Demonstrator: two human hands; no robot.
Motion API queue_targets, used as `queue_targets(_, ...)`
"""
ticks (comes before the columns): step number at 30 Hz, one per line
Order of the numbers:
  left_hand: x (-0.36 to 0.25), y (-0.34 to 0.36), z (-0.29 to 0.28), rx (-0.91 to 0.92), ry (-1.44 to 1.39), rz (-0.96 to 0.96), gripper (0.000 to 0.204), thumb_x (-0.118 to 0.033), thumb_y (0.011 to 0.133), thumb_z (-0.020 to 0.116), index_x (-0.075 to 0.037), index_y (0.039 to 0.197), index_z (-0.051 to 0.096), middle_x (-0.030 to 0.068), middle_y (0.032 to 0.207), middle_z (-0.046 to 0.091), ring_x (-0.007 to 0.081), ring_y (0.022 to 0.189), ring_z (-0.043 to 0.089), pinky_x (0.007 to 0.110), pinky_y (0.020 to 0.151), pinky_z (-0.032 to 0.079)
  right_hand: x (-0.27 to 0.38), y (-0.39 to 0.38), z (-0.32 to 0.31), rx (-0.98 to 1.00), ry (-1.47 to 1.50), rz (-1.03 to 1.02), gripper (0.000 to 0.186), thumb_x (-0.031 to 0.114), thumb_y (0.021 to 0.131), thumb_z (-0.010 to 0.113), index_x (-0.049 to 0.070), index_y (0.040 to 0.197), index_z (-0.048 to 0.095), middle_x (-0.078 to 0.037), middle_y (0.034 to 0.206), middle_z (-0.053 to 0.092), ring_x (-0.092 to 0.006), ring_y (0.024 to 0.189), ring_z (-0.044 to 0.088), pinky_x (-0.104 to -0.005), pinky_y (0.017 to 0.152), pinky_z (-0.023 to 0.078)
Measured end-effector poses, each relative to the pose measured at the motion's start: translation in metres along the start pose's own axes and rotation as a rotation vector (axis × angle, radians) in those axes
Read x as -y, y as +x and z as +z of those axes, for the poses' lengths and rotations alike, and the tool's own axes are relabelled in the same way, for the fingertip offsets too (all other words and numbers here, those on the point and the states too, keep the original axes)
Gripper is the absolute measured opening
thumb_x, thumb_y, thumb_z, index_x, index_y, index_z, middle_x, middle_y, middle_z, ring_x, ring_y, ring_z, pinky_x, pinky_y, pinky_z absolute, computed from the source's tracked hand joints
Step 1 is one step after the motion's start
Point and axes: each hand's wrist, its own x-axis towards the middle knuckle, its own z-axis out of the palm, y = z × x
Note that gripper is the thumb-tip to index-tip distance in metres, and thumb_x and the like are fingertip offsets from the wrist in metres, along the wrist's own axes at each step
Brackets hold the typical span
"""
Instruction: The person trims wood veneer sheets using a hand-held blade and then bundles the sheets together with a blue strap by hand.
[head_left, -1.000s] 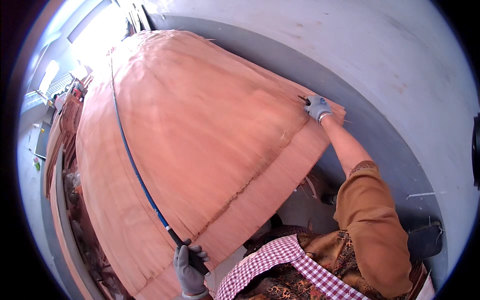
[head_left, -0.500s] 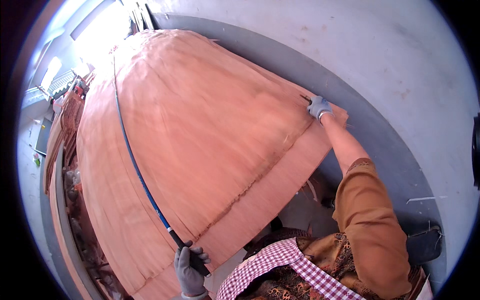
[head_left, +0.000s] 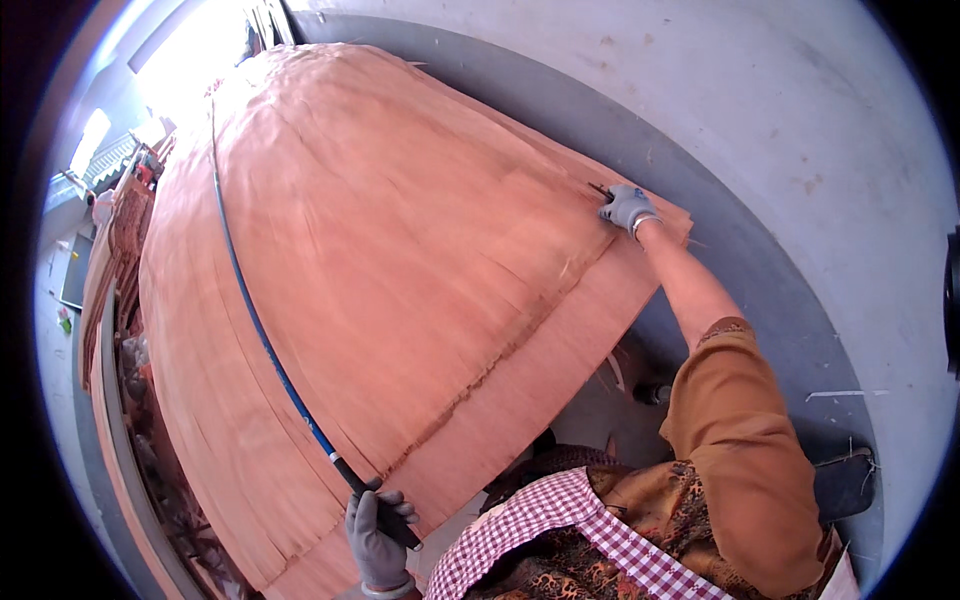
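My left hand (head_left: pixel 380 530), in a grey glove, is closed around the black handle of a long blue rod (head_left: pixel 260 320), which stretches over the wide stack of pink-orange thin wood sheets (head_left: pixel 420 250) toward its far end. My right hand (head_left: pixel 625 208), also gloved in grey, is closed on a small dark tool (head_left: pixel 601 191) at the right edge of the stack. A ragged seam crosses the sheets near their front edge, with a paler board strip in front of it.
A pale wall (head_left: pixel 780 120) with a grey lower band runs along the right. More stacked sheets and a rail (head_left: pixel 112 420) line the left. A bright opening (head_left: pixel 185 55) is at the far end. A dark object (head_left: pixel 842 480) sits at lower right.
The view has shifted slightly, so the stack sits a little higher and further left. Both hands keep their grips, the right one a touch left in the picture.
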Motion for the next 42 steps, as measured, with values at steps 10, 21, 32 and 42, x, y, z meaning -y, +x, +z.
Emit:
queue_targets(10,-0.002,0.002,-0.004,0.023,-0.148,-0.069,0.027,-0.020,0.098,0.048,0.000,0.116,0.050,0.0117,0.084,0.063,0.0195,0.068,0.062,0.032,0.060,0.052,0.049,-0.055,-0.065,-0.185,-0.202,-0.148,0.022,0.024,0.087,0.057,0.010,0.102,0.064,-0.017,0.102,0.067,-0.0335,0.098,0.064,-0.0437,0.085,0.050)
queue_targets(21,0.005,0.007,-0.022,0.101,-0.163,-0.011,0.029,-0.020,0.097,0.051,0.001,0.117,0.049,0.0117,0.084,0.063,0.0182,0.066,0.061,0.031,0.060,0.053,0.101,-0.087,-0.068,-0.290,-0.157,-0.451,0.024,0.011,0.082,0.053,0.013,0.106,0.055,-0.016,0.107,0.059,-0.0380,0.100,0.059,-0.0462,0.084,0.048)
queue_targets(32,0.015,-0.001,-0.011,-0.123,0.019,0.068,0.020,-0.014,0.090,0.062,-0.005,0.105,0.051,0.0036,0.066,0.056,0.0100,0.047,0.053,0.023,0.041,0.044,0.191,-0.129,-0.030,-0.044,0.317,-0.741,0.042,0.011,0.082,0.057,0.008,0.123,0.048,-0.022,0.095,0.064,-0.0366,0.089,0.064,-0.0417,0.076,0.050)
queue_targets(42,0.011,0.004,-0.006,-0.047,0.009,0.036,0.019,-0.015,0.091,0.061,-0.004,0.102,0.050,0.0058,0.068,0.058,0.0108,0.049,0.053,0.024,0.043,0.045,0.331,-0.215,-0.011,-0.050,0.666,-1.207,0.043,0.008,0.083,0.056,0.004,0.125,0.047,-0.021,0.091,0.063,-0.0375,0.085,0.063,-0.0431,0.073,0.050)
